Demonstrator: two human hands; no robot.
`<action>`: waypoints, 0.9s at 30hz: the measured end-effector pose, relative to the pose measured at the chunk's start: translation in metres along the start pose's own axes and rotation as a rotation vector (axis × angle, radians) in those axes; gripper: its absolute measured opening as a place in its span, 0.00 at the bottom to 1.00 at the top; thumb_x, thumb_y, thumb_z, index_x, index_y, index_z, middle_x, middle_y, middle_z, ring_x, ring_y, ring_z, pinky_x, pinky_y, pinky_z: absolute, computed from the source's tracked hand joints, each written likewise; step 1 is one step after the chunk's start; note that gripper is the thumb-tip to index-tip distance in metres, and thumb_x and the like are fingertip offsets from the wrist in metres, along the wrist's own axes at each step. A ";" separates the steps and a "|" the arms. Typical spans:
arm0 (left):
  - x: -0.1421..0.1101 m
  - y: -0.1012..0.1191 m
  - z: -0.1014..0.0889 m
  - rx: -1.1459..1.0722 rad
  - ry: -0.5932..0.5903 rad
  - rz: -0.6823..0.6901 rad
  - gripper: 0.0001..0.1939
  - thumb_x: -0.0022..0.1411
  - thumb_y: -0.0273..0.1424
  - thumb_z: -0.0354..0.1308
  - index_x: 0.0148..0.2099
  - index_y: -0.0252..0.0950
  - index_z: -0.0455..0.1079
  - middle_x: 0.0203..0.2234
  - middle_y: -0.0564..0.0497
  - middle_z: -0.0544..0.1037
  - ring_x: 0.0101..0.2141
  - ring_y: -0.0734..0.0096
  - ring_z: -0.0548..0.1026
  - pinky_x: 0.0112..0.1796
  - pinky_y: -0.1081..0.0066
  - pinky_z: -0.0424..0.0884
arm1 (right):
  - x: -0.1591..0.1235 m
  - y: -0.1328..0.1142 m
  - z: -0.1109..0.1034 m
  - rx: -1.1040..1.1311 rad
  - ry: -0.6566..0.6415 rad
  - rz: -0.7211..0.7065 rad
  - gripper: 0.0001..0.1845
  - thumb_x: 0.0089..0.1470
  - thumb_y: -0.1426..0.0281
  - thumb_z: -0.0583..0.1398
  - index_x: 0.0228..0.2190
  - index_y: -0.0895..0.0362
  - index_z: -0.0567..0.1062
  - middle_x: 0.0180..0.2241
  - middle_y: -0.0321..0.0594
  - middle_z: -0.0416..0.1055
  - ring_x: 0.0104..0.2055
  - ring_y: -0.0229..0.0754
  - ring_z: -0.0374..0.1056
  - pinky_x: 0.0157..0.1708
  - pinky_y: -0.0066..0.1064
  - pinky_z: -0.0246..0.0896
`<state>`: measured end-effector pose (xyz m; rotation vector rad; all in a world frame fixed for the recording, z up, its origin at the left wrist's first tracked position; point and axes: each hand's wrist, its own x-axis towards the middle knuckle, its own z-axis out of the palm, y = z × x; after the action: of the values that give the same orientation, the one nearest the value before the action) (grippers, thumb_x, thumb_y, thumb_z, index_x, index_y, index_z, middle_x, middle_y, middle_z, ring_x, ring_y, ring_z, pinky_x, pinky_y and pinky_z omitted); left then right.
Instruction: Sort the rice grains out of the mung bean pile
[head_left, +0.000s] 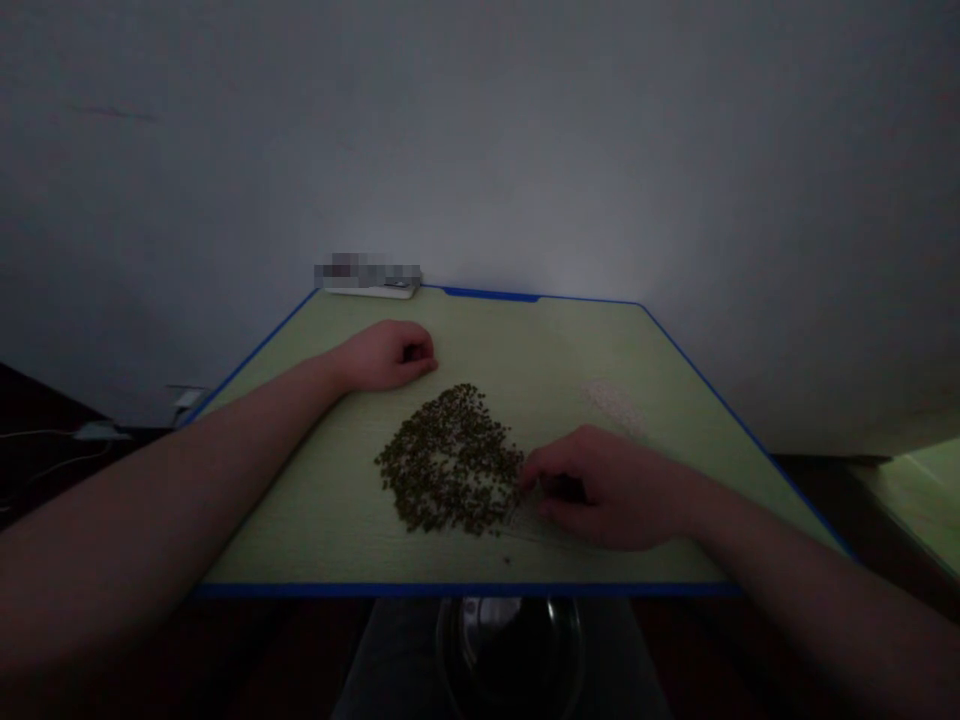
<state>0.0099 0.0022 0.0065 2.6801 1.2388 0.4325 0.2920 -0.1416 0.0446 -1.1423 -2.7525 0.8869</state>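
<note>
A loose heap of small dark green and brown beans [442, 460] lies spread on the pale table. Just off its right edge is my right hand [600, 490], with bent fingers touching the nearest beans and the thumb held apart from them. Nothing shows in its grasp. My left hand [390, 355] rests on the table behind the heap's left side, its fingers curled loosely toward the thumb around a dark hollow. Beyond my right hand is a small patch of pale grains [615, 405], too dim to name.
The table [525, 340] has a blue rim and stands against a grey wall. A white device, partly blurred [371, 285], sits at its far left corner. Below the front edge, a shiny metal bowl [450, 640] stands between my legs. White cables [97, 430] run at the left.
</note>
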 end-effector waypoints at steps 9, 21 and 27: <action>0.000 0.002 -0.001 0.016 -0.003 -0.014 0.15 0.56 0.41 0.53 0.32 0.33 0.70 0.21 0.52 0.71 0.23 0.76 0.64 0.26 0.73 0.58 | 0.011 -0.008 0.003 -0.053 0.009 -0.175 0.13 0.52 0.76 0.56 0.39 0.59 0.76 0.32 0.41 0.74 0.32 0.39 0.66 0.32 0.29 0.56; 0.000 -0.001 0.001 0.008 -0.001 0.001 0.15 0.57 0.41 0.52 0.32 0.34 0.70 0.21 0.53 0.70 0.23 0.76 0.64 0.26 0.74 0.57 | 0.009 -0.007 0.006 0.038 -0.087 -0.243 0.16 0.53 0.77 0.56 0.43 0.59 0.76 0.37 0.43 0.77 0.39 0.41 0.70 0.39 0.29 0.60; 0.000 -0.003 0.002 -0.009 0.002 -0.011 0.15 0.56 0.42 0.53 0.32 0.34 0.70 0.21 0.53 0.70 0.22 0.76 0.64 0.26 0.74 0.58 | 0.003 -0.001 0.002 0.073 -0.132 -0.210 0.16 0.51 0.77 0.57 0.42 0.59 0.77 0.32 0.40 0.76 0.31 0.37 0.68 0.31 0.26 0.58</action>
<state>0.0083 0.0043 0.0039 2.6643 1.2484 0.4381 0.2889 -0.1417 0.0427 -0.7918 -2.8469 1.0601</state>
